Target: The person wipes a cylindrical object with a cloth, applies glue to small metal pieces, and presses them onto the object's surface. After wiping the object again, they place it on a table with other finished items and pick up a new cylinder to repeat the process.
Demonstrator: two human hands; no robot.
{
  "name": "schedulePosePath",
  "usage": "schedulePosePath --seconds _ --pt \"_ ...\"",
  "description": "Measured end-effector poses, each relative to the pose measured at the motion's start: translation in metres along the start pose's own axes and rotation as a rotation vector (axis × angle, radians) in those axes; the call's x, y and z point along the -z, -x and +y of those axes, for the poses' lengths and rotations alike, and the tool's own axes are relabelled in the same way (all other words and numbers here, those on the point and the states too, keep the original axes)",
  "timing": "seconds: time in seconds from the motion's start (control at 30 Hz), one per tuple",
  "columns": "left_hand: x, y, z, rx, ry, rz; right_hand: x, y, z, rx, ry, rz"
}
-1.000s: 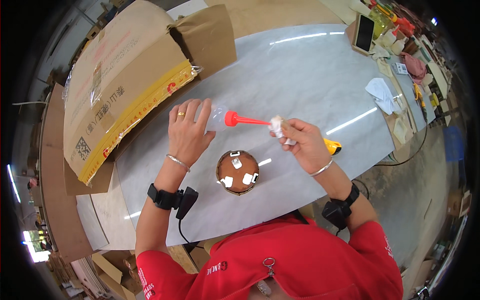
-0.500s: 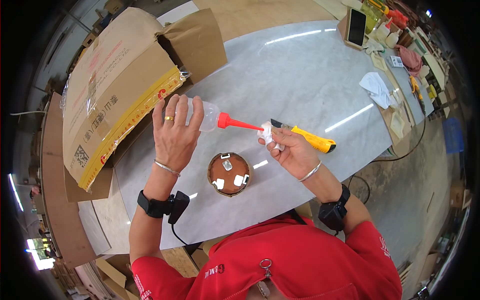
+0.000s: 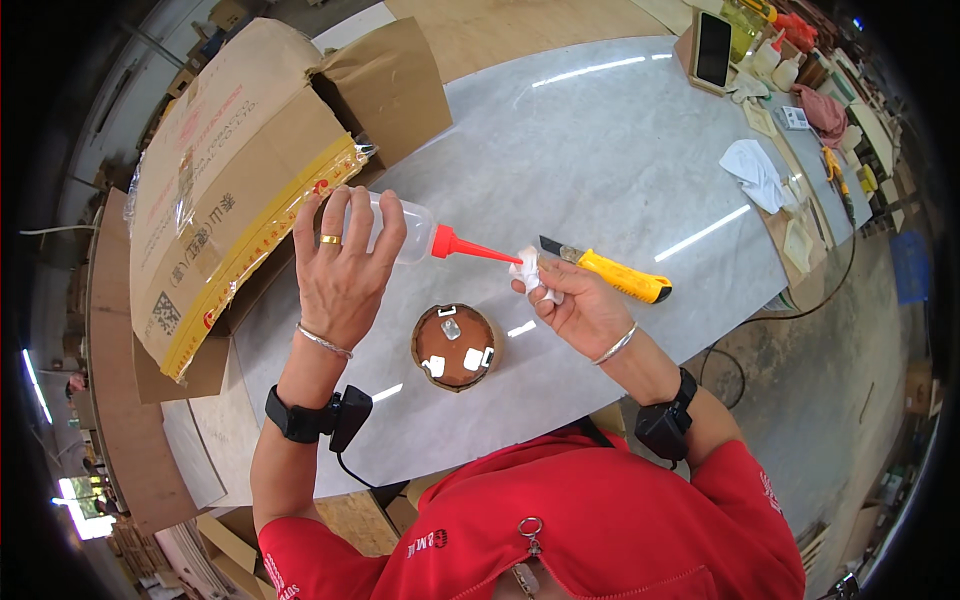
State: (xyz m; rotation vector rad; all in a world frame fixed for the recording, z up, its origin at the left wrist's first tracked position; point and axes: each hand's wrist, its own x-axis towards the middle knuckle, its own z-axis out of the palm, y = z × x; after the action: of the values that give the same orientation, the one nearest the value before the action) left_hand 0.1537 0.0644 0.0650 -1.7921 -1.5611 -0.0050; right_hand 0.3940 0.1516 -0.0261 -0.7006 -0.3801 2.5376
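Observation:
My left hand (image 3: pixel 350 240) is closed around a clear squeeze bottle (image 3: pixel 412 235) with a long red nozzle (image 3: pixel 470 247). The bottle lies tilted on its side in the air, its nozzle aimed right. In my right hand (image 3: pixel 575 298) a crumpled white tissue (image 3: pixel 528 272) is pinched, and the nozzle's tip touches it. Below, between my hands, a round brown glossy piece (image 3: pixel 455 352) with a dark rim rests on the table; bright reflections show on its surface. A yellow utility knife (image 3: pixel 622 277), blade out, lies just beyond my right hand.
A large cardboard box (image 3: pixel 235 170) stands at the left of the grey sheet-covered table (image 3: pixel 570 140). At the far right are a phone (image 3: pixel 712 50) propped upright, a white cloth (image 3: pixel 755 175), small bottles (image 3: pixel 768 58) and an orange-handled tool (image 3: pixel 834 172). A cable hangs past the table's right edge.
Both hands have shifted slightly left, with the bottle and tissue. The nozzle tip still meets the tissue, and more of the knife's blade shows. The round piece has hardly moved.

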Motion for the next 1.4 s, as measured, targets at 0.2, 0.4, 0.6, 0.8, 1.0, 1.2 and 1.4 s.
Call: schedulePosePath --seconds 0.2,0.4,0.6,0.8,1.0,1.2,1.4 --pt "-0.001 0.004 -0.002 -0.003 -0.005 -0.009 -0.004 0.003 0.001 -0.009 0.005 0.011" --pt "-0.001 0.002 -0.002 -0.017 -0.009 0.012 -0.002 0.003 0.001 -0.012 -0.003 -0.013" --pt "-0.009 0.003 0.001 -0.008 0.029 0.002 0.0 0.0 0.002 -0.014 -0.016 -0.001" --pt "-0.038 0.006 0.008 0.103 0.305 -0.013 -0.007 0.002 -0.008 0.04 0.048 0.012" --pt "-0.092 0.022 0.034 0.387 0.772 -0.122 -0.033 0.004 -0.015 0.108 0.277 0.0" --pt "-0.105 0.03 0.042 0.792 1.343 -0.37 -0.039 0.009 -0.008 0.16 0.651 -0.006" --pt "-0.092 0.084 0.042 0.776 1.489 -0.257 -0.057 0.022 -0.001 0.394 1.183 -0.116"
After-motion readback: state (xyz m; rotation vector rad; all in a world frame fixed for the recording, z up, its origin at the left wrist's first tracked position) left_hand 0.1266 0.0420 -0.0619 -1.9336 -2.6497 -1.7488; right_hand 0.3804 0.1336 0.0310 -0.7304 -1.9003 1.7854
